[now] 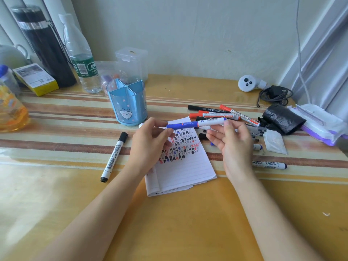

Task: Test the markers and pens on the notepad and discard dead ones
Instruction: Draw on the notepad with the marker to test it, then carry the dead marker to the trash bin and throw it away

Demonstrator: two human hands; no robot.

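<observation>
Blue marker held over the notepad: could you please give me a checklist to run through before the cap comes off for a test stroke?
1. Left hand pinches the blue cap of the blue marker: ok.
2. Right hand holds the white barrel end: ok.
3. Marker held level above the notepad: ok.
4. Blank lines free below the scribbles: ok.
5. Ink working: cannot tell, the cap is on.
6. Discard spot ready: cannot tell; a black bag lies right of the marker pile, its use unclear.
</observation>
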